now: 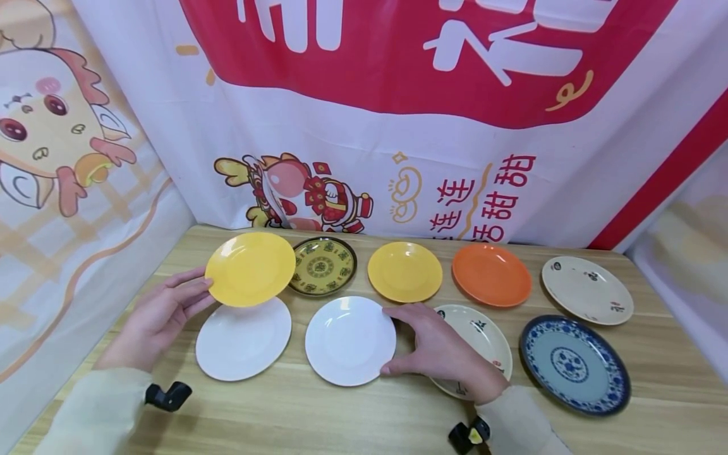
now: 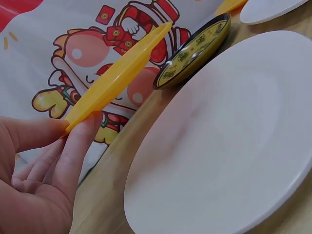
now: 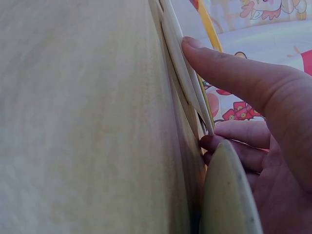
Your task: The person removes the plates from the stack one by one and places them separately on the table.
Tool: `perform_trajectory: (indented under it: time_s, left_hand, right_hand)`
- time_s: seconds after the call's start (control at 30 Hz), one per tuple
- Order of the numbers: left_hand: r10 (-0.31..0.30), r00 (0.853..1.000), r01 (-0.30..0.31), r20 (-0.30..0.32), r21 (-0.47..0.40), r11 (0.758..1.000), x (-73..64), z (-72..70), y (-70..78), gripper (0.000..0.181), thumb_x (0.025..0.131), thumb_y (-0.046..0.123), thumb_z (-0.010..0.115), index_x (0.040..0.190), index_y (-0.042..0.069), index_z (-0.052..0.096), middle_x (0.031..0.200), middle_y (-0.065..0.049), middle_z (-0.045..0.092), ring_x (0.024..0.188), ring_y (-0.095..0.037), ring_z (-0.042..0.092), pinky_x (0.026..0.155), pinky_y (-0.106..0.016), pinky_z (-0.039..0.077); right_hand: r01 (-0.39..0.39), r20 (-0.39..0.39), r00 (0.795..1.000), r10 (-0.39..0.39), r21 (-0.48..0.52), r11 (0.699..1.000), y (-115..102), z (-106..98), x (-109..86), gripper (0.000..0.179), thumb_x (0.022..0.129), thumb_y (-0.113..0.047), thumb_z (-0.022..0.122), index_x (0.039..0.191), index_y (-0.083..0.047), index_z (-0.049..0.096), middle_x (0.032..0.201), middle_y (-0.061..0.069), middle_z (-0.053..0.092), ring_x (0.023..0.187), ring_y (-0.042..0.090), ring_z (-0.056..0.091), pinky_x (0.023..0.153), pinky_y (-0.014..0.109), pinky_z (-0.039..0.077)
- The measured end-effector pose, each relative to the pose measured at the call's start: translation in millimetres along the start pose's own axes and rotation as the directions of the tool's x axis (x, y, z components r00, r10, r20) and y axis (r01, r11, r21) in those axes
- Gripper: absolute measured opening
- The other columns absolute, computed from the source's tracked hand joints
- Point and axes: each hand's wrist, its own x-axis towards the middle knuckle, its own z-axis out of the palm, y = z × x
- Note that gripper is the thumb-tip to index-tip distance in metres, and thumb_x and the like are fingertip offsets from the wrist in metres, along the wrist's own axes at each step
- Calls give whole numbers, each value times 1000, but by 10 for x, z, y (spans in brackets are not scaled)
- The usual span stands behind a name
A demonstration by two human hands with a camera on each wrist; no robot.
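Observation:
My left hand (image 1: 165, 309) pinches the left rim of a yellow plate (image 1: 250, 268) between thumb and fingers. That plate is held tilted off the table; the left wrist view shows it nearly edge-on. Below and in front of it lies a white plate (image 1: 243, 341). My right hand (image 1: 435, 347) grips the right rim of a second white plate (image 1: 349, 341), its thumb and fingers spread along the edge. Whether this plate is lifted I cannot tell. Partly behind the right hand is a cream plate (image 1: 495, 344) with small printed marks.
Along the back stand a patterned olive plate (image 1: 321, 265), another yellow plate (image 1: 405, 272), an orange plate (image 1: 491, 275) and a cream oval plate (image 1: 588, 291). At the right lies a blue-rimmed plate (image 1: 574, 366). Printed cloth (image 1: 341, 120) hangs behind the wooden table (image 1: 318, 420).

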Motion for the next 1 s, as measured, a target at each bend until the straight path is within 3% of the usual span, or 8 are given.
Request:
perform_trajectory:
  time_s: [0.33,0.8,1.0]
  left_hand:
    - [31,999,-28,41,-56,998,127,-231,49,35,107,-13,49,112,8,76,109,-5,81,98,-18,82,88,-29,68]
    - [-71,992,64,-102,-77,995,218,-375,84,27,105,-12,57,106,10,72,103,0,77,95,-15,80,88,-30,68]
    - [-84,988,74,-133,-75,994,285,-379,75,27,105,-10,57,103,12,73,100,2,81,94,-13,81,87,-29,68]
  right_hand:
    - [-9,-2,1000,9,-1,1000,-6,6,-2,97,66,-45,104,150,-21,63,152,1,62,143,25,53,125,56,45]
    - [17,-10,1000,-17,-3,1000,6,7,-7,96,66,-44,103,150,-18,64,151,2,63,143,25,53,125,56,44]
    - [17,-8,1000,-17,-3,1000,0,-1,-8,97,66,-45,103,150,-18,64,152,3,63,144,26,53,125,57,44]
